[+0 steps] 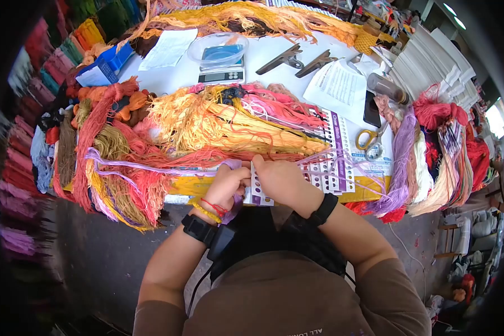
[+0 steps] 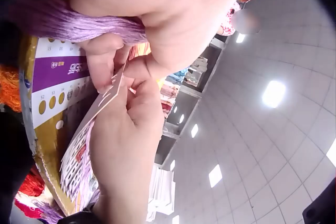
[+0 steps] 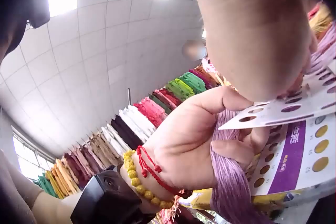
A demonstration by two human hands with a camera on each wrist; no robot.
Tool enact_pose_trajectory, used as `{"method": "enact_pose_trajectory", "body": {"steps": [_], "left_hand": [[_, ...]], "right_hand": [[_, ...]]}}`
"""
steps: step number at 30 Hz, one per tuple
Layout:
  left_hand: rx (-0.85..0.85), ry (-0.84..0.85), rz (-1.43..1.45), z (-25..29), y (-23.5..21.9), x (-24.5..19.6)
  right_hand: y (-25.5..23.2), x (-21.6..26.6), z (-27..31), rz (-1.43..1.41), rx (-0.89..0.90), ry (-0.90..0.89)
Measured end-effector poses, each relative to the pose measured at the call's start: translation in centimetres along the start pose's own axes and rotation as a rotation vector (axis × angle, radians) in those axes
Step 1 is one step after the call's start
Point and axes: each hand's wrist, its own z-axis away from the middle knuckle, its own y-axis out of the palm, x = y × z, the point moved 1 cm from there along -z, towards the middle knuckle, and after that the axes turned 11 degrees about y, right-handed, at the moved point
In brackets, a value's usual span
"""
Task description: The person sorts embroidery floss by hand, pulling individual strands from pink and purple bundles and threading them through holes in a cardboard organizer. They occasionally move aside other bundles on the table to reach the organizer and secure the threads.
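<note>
While hanging skeins [image 1: 45, 67] line the far left of the room, red, orange and tan skeins [image 1: 111, 143] drape the left end of the tabletop [image 1: 263, 47]. Behind them stands a blue box [image 1: 106, 66], with a white sheet [image 1: 169, 49] just to its right. Next comes a scale [image 1: 222, 76] bearing a round, clear container [image 1: 199, 46]; nearer the person lies a broad heap of cream-yellow skeins [image 1: 207, 123].

At the tabletop's near edge is the left hand [image 1: 229, 187], a red cord and a yellow beaded bracelet at its wrist. Its grip is narrow, the fingers curled round a lilac skein [image 3: 231, 182] that hangs past the palm. Whether these fingers also touch the card beside them, I cannot tell. This perforated card [image 1: 256, 187], white and tilted, stands between the 2 hands. The right hand [image 1: 281, 179] has its grip closed in a pinch on the card. Further cards with a purple stripe [image 1: 337, 140] lie just right of it, lilac threads [image 1: 350, 165] trailing over them.

Toward the rear are 2 metal clips [image 1: 283, 59] and a printed sheet [image 1: 339, 84]. Farther right lie yellow-handled scissors [image 1: 377, 135] and a black phone [image 1: 371, 109]; a purple skein [image 1: 402, 162] hangs over the edge beside white and red skeins [image 1: 423, 159].
</note>
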Motion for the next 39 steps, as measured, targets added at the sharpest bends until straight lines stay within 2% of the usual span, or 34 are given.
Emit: {"method": "enact_pose_trajectory", "body": {"steps": [1,4,7,9,11,13,14,16,17,19,20,21,23,28,30,32,33,35,37,39], "left_hand": [[-0.015,-0.018,0.071,0.0,0.0,0.0],[0.035,0.039,0.015,-0.1,0.0,0.2],[0.011,0.061,-0.030,0.0,0.3,0.3],[-0.004,0.076,-0.073,-0.2,0.3,0.6],[-0.023,0.094,-0.114,-0.5,0.1,0.9],[0.013,0.204,-0.416,-0.8,-0.1,1.2],[0.013,0.202,-0.416,-1.4,-0.9,1.8],[-0.042,0.699,-1.118,-2.1,-3.2,2.1],[-0.034,0.702,-1.121,-2.2,-4.5,1.8],[-0.028,0.319,-0.734,-1.7,-6.1,1.1],[-0.014,0.281,-0.568,-1.5,-6.2,1.1],[-0.016,0.279,-0.571,-1.3,-6.2,1.0],[0.105,0.289,-0.538,-1.2,-6.1,0.8],[0.088,0.270,-0.530,-1.1,-5.5,0.9],[0.075,0.290,-0.567,-0.7,-4.9,0.4],[0.018,0.051,-0.076,1.1,-3.5,-1.5],[0.019,0.049,-0.076,1.9,-2.7,-2.3],[0.119,0.055,0.330,3.2,-1.2,-3.3],[0.152,0.072,0.277,3.0,-1.3,-2.5],[-0.016,0.179,-0.109,2.3,-1.9,-1.6]], "right_hand": [[0.1,0.1,0.0,-0.001,0.002,0.001],[0.0,0.3,-0.1,0.019,-0.028,0.003],[0.4,0.0,-0.4,0.004,0.059,0.109],[1.4,-0.9,-1.0,-0.397,-0.001,0.167],[1.1,-1.1,-0.6,-0.444,0.052,0.220],[0.8,-1.0,-0.3,-0.492,0.112,0.272],[0.8,-1.0,-0.2,-0.412,0.154,0.295],[1.1,-1.2,0.2,-0.338,0.192,0.323],[1.5,-1.4,0.3,-0.316,0.186,0.314],[2.1,-1.7,0.3,-0.297,0.183,0.306],[2.4,-1.8,0.2,-0.277,0.188,0.292],[2.5,-1.8,0.1,-0.254,0.190,0.275],[2.4,-1.7,0.2,-0.262,0.188,0.271],[2.8,-2.1,0.5,-0.300,0.164,0.283],[3.0,-2.5,0.8,-0.378,0.097,0.254],[2.8,-2.8,1.2,-0.432,0.069,0.249],[2.8,-2.9,1.3,-0.485,0.044,0.236],[3.5,-3.2,1.3,-0.514,0.017,0.257],[3.7,-3.4,1.4,-0.539,-0.014,0.274],[3.6,-3.4,1.4,-0.553,-0.046,0.305]]}}
